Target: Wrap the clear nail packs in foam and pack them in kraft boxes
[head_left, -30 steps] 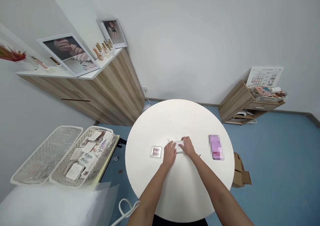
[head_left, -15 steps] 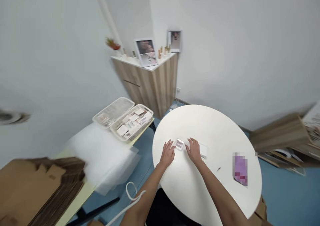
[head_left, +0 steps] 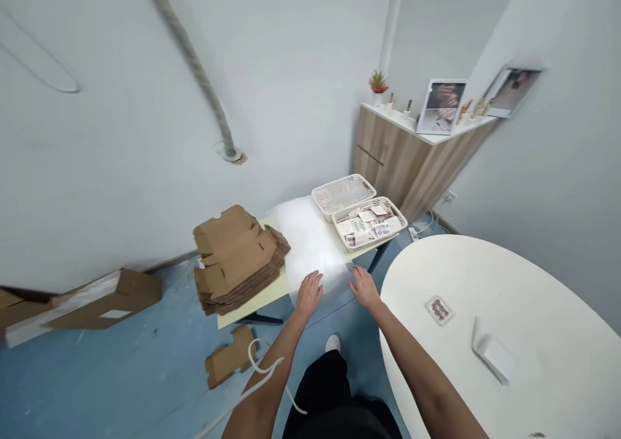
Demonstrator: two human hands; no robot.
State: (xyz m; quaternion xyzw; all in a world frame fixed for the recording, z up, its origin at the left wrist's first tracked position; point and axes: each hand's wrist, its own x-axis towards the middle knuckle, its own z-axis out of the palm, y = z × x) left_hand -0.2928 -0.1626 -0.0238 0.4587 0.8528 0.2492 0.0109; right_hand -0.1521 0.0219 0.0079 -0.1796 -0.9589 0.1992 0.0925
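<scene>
My left hand (head_left: 308,295) and right hand (head_left: 365,288) have free air ahead, over the white foam sheet (head_left: 310,242) at 12 o'clock. The stack of flattened cardboard boxes (head_left: 237,264) stands in the way at 10 o'clock, the plastic basket of cards (head_left: 369,224) at 1 o'clock. The round white table (head_left: 388,310) crowds my right hand at 3 o'clock.

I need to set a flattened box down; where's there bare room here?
The round white table has a bare patch towards its far rim, beyond the small printed pack and the white folded card. Crowded: the basket of cards, packed full, and the yellow table, taken up by the cardboard stack and foam sheet.
</scene>
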